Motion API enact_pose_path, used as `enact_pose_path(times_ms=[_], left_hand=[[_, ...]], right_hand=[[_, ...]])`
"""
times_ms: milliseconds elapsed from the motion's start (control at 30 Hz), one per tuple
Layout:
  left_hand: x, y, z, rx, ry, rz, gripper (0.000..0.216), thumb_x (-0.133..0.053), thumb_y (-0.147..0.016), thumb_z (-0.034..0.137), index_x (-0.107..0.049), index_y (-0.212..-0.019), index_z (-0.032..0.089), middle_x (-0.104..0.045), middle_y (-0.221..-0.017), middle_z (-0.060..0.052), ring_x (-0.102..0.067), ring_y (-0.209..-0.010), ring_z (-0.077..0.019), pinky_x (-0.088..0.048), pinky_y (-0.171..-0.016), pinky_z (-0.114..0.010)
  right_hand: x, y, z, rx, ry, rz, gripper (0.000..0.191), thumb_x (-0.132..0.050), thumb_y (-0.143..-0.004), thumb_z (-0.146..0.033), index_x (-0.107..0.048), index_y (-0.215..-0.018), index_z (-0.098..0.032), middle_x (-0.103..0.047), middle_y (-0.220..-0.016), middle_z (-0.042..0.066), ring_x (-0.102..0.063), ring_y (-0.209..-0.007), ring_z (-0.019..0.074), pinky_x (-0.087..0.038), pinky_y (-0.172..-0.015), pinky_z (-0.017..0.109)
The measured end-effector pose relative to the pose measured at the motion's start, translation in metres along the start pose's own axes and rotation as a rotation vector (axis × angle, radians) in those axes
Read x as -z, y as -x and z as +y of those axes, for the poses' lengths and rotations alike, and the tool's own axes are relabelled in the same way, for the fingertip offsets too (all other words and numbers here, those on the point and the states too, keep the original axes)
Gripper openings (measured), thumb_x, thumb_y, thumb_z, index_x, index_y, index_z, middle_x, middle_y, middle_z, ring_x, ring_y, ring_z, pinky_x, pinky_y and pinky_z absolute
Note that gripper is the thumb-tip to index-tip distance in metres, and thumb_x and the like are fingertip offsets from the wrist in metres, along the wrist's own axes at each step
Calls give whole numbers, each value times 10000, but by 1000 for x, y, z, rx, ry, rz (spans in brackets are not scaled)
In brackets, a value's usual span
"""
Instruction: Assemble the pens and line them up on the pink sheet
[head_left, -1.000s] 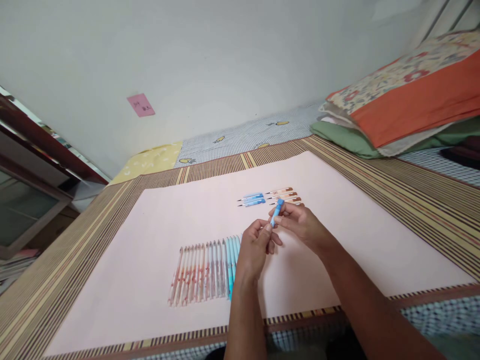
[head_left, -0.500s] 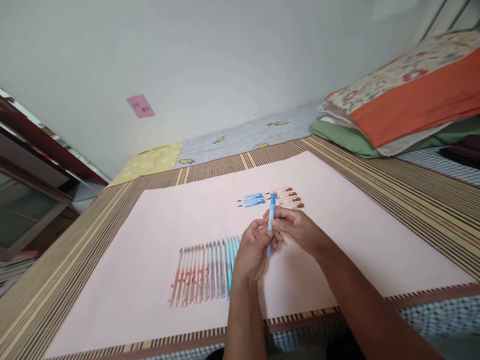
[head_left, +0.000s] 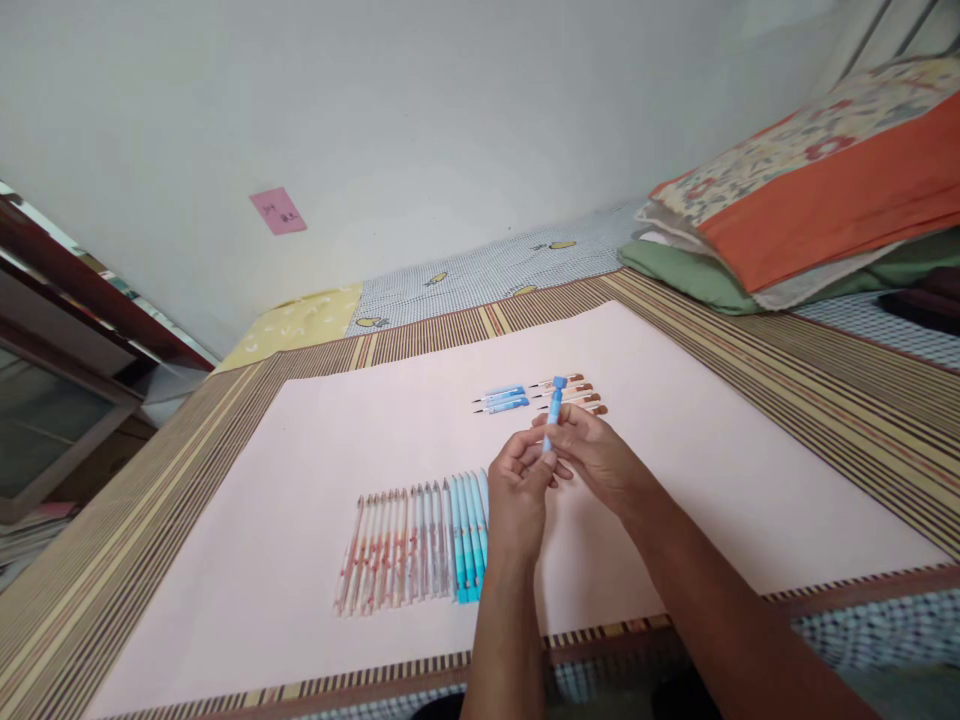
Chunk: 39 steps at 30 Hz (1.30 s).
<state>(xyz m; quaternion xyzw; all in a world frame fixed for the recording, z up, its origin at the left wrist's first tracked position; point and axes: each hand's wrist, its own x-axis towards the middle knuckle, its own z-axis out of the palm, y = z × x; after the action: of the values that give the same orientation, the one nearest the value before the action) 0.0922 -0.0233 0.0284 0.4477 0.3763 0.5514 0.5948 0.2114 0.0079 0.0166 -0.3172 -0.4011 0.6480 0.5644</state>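
One blue pen (head_left: 555, 407), half behind fingers (head_left: 546, 463)

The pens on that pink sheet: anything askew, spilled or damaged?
Nothing stands out: the long row, two blue pens and brown-ended pens lie neatly, with no visible spill or damage. The left forearm hides part of the row.

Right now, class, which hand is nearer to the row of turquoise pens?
Left. The left hand is just to the right of the turquoise pens; the right hand is farther to the right.
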Motion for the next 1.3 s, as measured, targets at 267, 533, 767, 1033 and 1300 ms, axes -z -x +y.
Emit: enact_pose_path(times_ms=[267,533,767,1033,1300], left_hand=[[4,-2,-2,105,91,-60,262,-743,-740,325,-648,-900,140,-716,-764,-72,-574,-588,-125,-387,-597,-257],[-9,5,1,-12,-115,86,292,-670,-841,272,-511,-1077,207,-720,-874,-48,-661,-709,-158,-434,-671,-268],[-3,2,2,10,-9,20,711,-718,-813,342,-370,-1412,182,-717,-792,-36,-667,-653,-168,-439,-660,-280],[0,1,0,23,28,-31,867,-762,-771,358,-317,-1487,154,-676,-655,10,-642,-596,-158,-434,-633,-271],[2,1,2,104,171,-78,964,-807,-729,342,-282,-1503,107,-719,-699,-32,-646,-581,-166,-433,-607,-275]], right_hand=[[10,7,-14,-66,90,-160,320,-731,-825,-411,-699,-1053,-188,-646,-695,7,-582,-524,160,-492,-554,351],[-2,0,-1,-52,64,39,313,-865,-661,-342,-596,-682,-184,-584,-648,-19,-452,-504,93,-319,-442,235],[8,5,-7,-98,35,-133,369,-677,-847,-518,-680,-1007,-185,-600,-678,5,-499,-542,130,-418,-538,296],[1,6,-6,-78,48,-88,252,-789,-772,-381,-631,-777,-185,-549,-554,-39,-458,-453,107,-381,-479,277],[5,7,-6,-131,3,-170,327,-688,-849,-478,-681,-976,-176,-491,-507,-59,-492,-441,123,-430,-472,282]])
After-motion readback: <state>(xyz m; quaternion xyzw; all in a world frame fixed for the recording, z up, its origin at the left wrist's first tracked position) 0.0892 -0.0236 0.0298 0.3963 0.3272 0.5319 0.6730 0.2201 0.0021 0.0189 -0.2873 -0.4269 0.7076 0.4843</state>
